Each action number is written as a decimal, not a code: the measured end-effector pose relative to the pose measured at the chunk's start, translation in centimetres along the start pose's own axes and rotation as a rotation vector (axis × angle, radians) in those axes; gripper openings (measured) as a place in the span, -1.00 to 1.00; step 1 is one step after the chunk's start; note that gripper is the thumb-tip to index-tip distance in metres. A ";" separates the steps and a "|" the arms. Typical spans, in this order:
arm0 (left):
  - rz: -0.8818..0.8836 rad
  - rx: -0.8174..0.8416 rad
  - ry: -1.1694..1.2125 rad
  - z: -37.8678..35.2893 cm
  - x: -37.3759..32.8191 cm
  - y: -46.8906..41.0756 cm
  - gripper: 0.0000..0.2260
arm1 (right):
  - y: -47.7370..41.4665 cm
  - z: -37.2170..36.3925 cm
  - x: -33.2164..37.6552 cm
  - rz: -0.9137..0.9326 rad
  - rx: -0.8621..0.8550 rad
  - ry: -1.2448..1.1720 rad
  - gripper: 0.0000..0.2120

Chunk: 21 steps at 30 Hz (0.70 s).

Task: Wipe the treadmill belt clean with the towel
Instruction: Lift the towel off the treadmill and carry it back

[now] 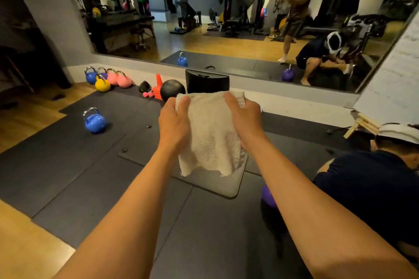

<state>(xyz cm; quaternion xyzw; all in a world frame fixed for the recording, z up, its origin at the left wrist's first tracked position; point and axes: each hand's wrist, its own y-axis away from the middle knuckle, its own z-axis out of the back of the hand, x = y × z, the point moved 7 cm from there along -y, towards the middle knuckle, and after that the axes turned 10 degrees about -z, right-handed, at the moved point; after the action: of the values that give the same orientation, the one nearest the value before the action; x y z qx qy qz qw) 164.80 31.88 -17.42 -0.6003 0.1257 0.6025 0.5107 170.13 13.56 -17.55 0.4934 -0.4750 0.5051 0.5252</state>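
A white fluffy towel (210, 136) hangs in the air in front of me, held up by both hands at its top edge. My left hand (174, 124) grips the towel's upper left corner. My right hand (244, 118) grips its upper right side, fingers over the front of the cloth. The towel's lower edge dangles above a dark floor mat (217, 183). No treadmill belt is clearly visible here; only a treadmill-like machine shows in the mirror reflection (356, 29) at the far right.
A blue kettlebell (94, 121) stands on the dark mats to the left. More kettlebells (106, 78), an orange cone (158, 86), a black ball (172, 89) and a black box (206, 81) line the mirrored wall. A crouching person (374, 188) is close on my right.
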 end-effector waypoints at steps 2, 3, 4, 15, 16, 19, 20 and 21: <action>-0.003 0.015 0.014 -1.7 2.1 -4.4 -0.73 | -4.7 -1.5 -0.1 0.002 -0.028 0.003 -0.72; -0.013 0.019 0.023 -2.6 3.0 -6.7 -0.71 | -7.1 -2.2 -0.2 0.009 -0.034 0.000 -0.70; -0.022 0.019 0.027 -3.5 4.0 -8.9 -0.69 | -9.4 -2.9 -0.2 0.009 -0.040 -0.001 -0.69; 0.044 0.030 0.065 -12.7 13.0 -32.8 -0.73 | -35.1 -10.7 2.6 -0.034 -0.084 0.044 -0.65; 0.046 0.033 0.068 -13.4 14.0 -34.8 -0.73 | -37.0 -11.5 2.8 -0.048 -0.068 0.049 -0.65; 0.049 0.024 0.082 -15.7 17.5 -41.1 -0.77 | -43.6 -14.5 2.1 -0.073 -0.023 -0.033 -0.68; 0.041 0.019 0.092 -16.5 18.7 -43.2 -0.77 | -45.9 -15.5 1.7 -0.080 -0.010 -0.069 -0.71; 0.034 0.020 0.098 -17.4 20.0 -45.5 -0.76 | -48.3 -16.6 1.3 -0.083 0.005 -0.094 -0.74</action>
<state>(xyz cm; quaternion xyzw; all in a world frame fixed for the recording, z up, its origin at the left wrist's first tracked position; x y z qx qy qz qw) 214.86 48.18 -17.73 -0.6218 0.1668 0.5798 0.4994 218.46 30.05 -19.12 0.5371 -0.4772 0.4602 0.5216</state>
